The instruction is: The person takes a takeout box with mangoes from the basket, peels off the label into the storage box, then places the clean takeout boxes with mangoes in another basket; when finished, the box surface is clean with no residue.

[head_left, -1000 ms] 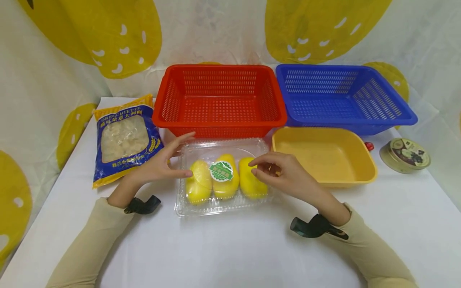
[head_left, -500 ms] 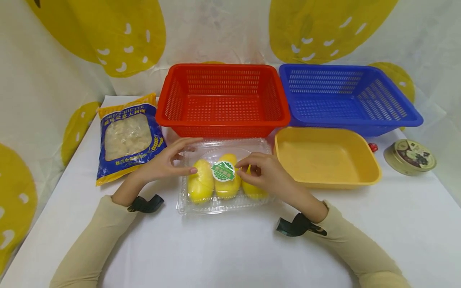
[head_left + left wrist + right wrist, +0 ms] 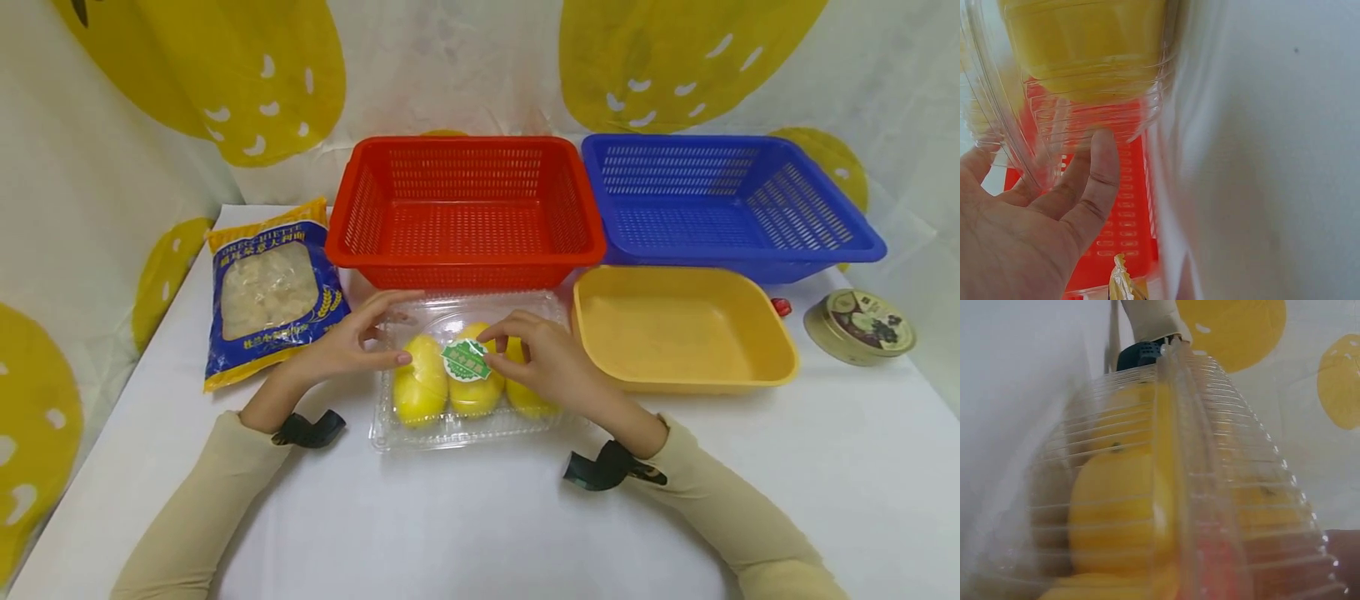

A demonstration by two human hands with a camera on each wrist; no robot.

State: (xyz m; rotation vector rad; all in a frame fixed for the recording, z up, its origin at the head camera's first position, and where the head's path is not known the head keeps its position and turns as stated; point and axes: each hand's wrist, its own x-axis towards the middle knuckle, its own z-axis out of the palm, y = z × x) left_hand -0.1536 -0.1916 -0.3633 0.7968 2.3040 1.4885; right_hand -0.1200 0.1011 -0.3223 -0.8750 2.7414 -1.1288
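Observation:
A clear plastic clamshell box holds three yellow mangoes under its lid. On top of the lid sits a round green and white sticker. My left hand is at the box's left end, fingers spread, thumb over the lid; in the left wrist view its fingers reach against the ribbed side. My right hand hovers over the right mango, thumb and index fingertips right at the sticker's right edge with a gap between them. The right wrist view shows mostly the box and mangoes, blurred.
Behind the box stand a red basket and a blue basket. A yellow tub is to its right, with a round tin and a small red thing beyond. An orecchiette bag lies at left.
My right hand has moved left from the right mango to the sticker's edge, its thumb and index parting slightly in the last half second. My left hand stays by the box's left end.

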